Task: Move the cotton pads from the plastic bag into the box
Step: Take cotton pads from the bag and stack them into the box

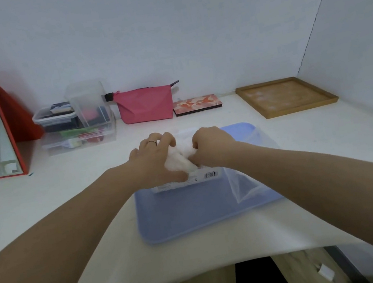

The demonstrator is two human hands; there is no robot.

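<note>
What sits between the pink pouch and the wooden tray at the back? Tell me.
In the head view, a flat patterned case lies between the pink pouch and the wooden tray.

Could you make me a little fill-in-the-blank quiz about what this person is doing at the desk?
1. Both hands, the left hand and the right hand, grip a white wad of ____ pads.
2. The box stands on a ____ tray.
3. The pouch by the wall is ____.
4. The empty square tray at far right is made of ____.

Missing words: cotton; blue; pink; wood
</note>
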